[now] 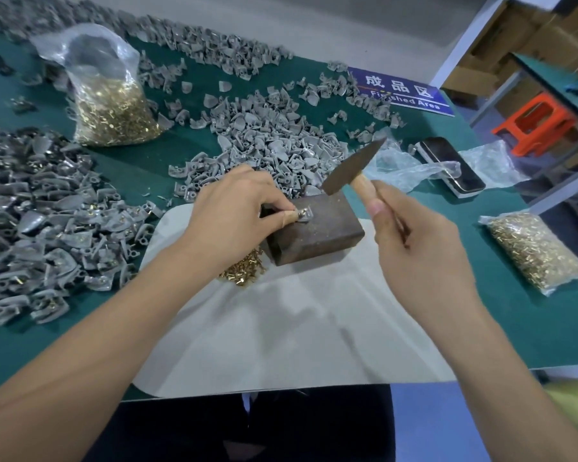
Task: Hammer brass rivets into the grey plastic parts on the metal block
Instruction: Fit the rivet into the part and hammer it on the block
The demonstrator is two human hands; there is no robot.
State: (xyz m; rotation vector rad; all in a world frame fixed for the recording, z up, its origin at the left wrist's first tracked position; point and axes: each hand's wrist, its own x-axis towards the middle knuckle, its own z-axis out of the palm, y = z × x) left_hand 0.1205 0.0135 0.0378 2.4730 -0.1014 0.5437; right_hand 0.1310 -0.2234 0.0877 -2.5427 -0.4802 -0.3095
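Observation:
A dark metal block (321, 225) lies on a white sheet (281, 328) in the middle. On the block's top left corner sits a grey plastic part (306, 213) with a rivet standing in it. My left hand (237, 211) pinches that part and rivet between thumb and forefinger. My right hand (417, 235) grips the wooden handle of a small hammer (352, 168), whose rusty head hangs tilted above the block's far edge. Loose brass rivets (244, 271) lie in a small heap under my left wrist.
Heaps of grey plastic parts lie behind the block (274, 141) and at the left (40, 211). A tall bag of rivets (111, 105) stands at the back left, a flat one (534, 251) at the right. A phone (451, 165) and blue sign (404, 91) lie beyond.

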